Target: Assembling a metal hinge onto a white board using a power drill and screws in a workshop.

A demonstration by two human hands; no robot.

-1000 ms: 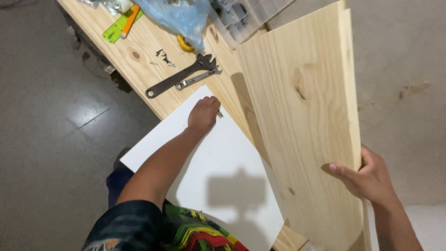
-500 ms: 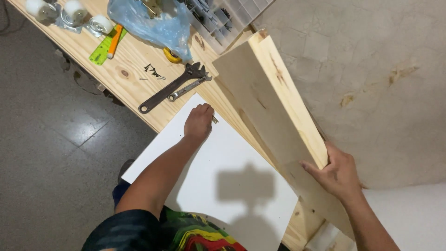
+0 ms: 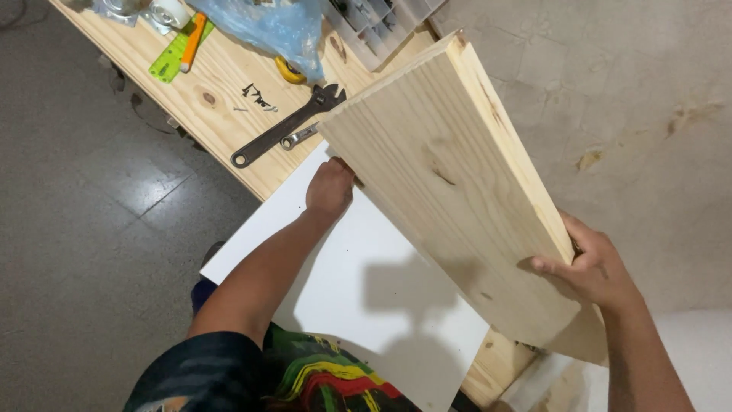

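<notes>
At the far left, a green ruler with an orange-handled tool across it lies on the wooden desk, beside a crumpled blue plastic bag. A few loose screws sit near a long dark adjustable wrench, with a smaller silver spanner just beside it. A clear compartment box stands at the desk's back edge.

A white sheet lies flat on the desk and overhangs its near edge. The left hand rests at the sheet's far corner, curled against the lower edge of the pine board; whether its fingers close around that edge or only press on it, I cannot tell.

The pine board is raised on a tilt above the white sheet, its far end toward the compartment box. The right hand is clamped on the board's near end, fingers over the face and thumb behind the upper edge. The 2 hands are well apart.

The board looks stiff and fairly weighty for its length, with a smooth planed face that could slip in a loose hold. Gripping both long edges, 1 hand near each end, seems the steadiest hold.
</notes>
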